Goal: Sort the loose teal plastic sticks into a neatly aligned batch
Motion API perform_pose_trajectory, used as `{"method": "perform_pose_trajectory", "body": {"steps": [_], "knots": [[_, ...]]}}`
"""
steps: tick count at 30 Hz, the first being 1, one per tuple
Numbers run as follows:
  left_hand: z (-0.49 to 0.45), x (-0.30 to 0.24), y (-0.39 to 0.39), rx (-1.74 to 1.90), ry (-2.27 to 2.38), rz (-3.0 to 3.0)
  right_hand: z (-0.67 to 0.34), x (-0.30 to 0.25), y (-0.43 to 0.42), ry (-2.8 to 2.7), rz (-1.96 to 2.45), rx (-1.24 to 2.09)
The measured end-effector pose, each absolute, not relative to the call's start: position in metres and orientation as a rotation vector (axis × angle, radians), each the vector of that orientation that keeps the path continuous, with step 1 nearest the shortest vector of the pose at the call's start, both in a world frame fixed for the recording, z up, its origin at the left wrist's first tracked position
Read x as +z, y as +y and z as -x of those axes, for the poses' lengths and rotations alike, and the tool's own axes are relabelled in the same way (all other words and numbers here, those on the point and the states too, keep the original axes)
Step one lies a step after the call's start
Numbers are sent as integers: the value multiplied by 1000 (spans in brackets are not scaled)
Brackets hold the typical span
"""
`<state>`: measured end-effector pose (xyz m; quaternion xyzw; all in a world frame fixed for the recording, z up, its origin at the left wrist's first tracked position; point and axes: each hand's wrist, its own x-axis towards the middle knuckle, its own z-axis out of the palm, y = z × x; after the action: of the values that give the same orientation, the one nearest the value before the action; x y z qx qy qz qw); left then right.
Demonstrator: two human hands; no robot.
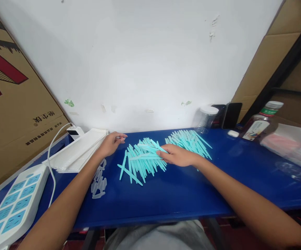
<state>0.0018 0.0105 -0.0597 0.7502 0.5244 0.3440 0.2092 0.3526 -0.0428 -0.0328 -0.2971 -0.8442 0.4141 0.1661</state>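
My right hand (175,155) is closed around a few slim turquoise eyebrow razors (146,157), held over a loose pile of the same razors (140,170) on the blue table. My left hand (113,143) is near the wall, left of this pile. Its fingers pinch a small pale piece that looks like a clear plastic cap (121,138), mostly hidden by the fingertips. Several clear plastic caps (98,184) lie scattered beside my left forearm. A second heap of turquoise razors (189,140), with whitish ends, rests behind and right of my right hand.
White paper sleeves (74,152) are stacked at the left, near a power strip (15,205) and a white cable (50,166). A clear jar (205,119), a bottle (261,119) and a plastic-wrapped pink pack (286,142) stand at the right. A wall bounds the table's back.
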Motion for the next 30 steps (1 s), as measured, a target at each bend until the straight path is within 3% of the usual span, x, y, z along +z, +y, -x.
{"method": "perform_pose_trajectory", "body": {"steps": [9,30], "knots": [[-49,-31,-23,1068,1025,-1910,-352,-34,-44,-2421,818,1187],[-73,-28,-43,1164,1139,-2095,-350,-34,-44,-2496,781,1140]]}}
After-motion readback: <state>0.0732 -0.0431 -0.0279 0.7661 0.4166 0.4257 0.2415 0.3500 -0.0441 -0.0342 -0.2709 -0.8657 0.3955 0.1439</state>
